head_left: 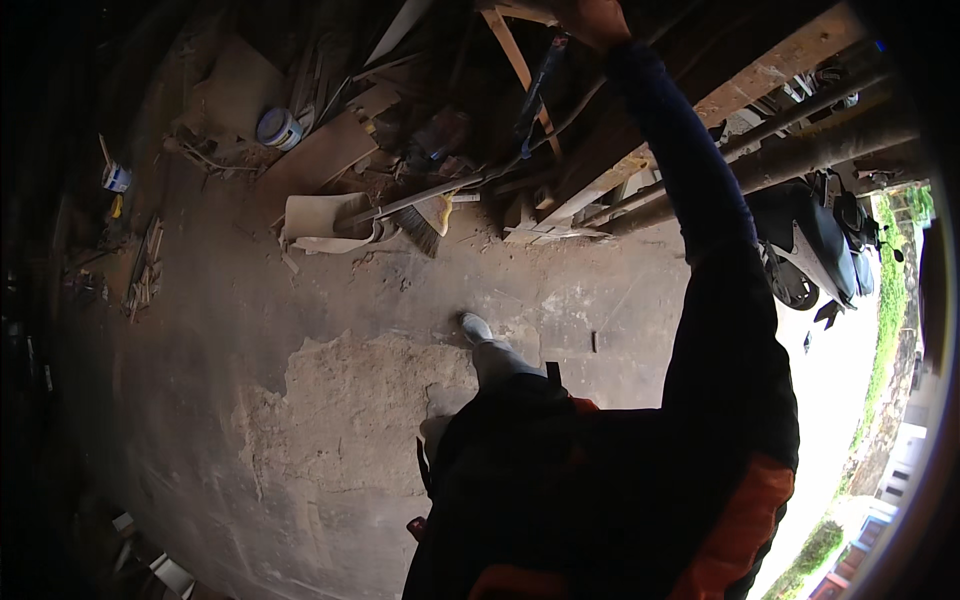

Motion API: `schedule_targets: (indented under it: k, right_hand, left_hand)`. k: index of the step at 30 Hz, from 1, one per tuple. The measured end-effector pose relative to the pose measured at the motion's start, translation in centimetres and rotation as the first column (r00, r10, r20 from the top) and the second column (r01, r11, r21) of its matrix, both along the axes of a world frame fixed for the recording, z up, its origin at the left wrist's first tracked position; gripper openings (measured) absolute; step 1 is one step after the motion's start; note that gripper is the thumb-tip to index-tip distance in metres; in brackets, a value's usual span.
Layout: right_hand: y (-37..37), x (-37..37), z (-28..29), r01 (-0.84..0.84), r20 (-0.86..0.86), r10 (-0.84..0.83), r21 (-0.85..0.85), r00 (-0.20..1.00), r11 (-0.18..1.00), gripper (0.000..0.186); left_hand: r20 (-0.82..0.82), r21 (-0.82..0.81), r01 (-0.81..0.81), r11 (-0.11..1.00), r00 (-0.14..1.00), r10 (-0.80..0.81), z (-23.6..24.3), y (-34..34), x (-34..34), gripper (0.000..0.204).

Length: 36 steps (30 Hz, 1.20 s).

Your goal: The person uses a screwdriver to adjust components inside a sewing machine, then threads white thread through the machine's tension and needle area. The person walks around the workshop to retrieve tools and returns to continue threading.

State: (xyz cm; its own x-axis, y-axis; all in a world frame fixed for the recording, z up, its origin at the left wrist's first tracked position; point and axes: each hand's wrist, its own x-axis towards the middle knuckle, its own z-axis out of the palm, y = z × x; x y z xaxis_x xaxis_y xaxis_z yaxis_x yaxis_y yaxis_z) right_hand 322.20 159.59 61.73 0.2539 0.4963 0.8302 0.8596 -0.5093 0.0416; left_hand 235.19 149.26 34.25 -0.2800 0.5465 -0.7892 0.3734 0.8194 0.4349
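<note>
The person's right arm [668, 140] stretches far up and forward, rising from the shoulder at the lower right. It bends mildly where a black outer sleeve [725, 320] gives way to a dark blue one [665, 115], and from there the forearm slants up and leftward to the top edge of the view. The right hand [597, 22] sits at that edge, partly cut off and in dim light, with the wrist just clear of the blue cuff. It is at the near end of some pale wood, right beside a pale wooden strip [522, 62] that slants down and to the right. How far the fingers are open, and whether they have hold of the wood, cannot be told. The left hand is out of view, so its state cannot be told either.

Below and to the right of the forearm, a thick wooden beam [775, 70] runs diagonally, with long pipes [800, 150] beneath it. Further left, a pale dustpan [318, 218] rests on the floor [200, 320] just beside a broom head [422, 228]. One grey shoe [476, 328] shows ahead of the person's body, and a motorbike [815, 245] stands at the right, near the bright opening.
</note>
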Motion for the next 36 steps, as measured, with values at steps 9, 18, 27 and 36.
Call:
schedule_targets:
  k: [9, 18, 27, 36]
  right_hand:
    - [4.5, 8.4, -1.4, -0.051, -0.34, -0.214, -0.628, 0.916, 0.777, 0.034]
    - [4.6, 6.6, 1.9, -0.324, 0.148, 0.371, -0.267, 0.917, 0.908, 0.035]
    - [3.2, 2.2, 7.2, -0.06, -0.787, 0.61, 0.607, 0.09, 0.792, 0.04]
    - [0.5, 2.9, 9.4, -0.12, -0.753, 0.656, 0.648, 0.045, 0.752, 0.038]
  left_hand:
    - [-0.053, -0.005, -0.143, 0.99, 0.988, 0.142, 4.2, -2.5, 6.0, 0.026]
    - [-0.062, 0.014, -0.167, 0.986, 0.984, 0.168, 5.2, -2.1, 7.3, 0.027]
    - [-0.038, 0.049, -0.162, 0.986, 0.986, 0.164, 3.7, -1.0, 9.5, 0.029]
    - [-0.064, 0.082, -0.13, 0.988, 0.989, 0.135, -0.3, 1.7, 12.8, 0.03]
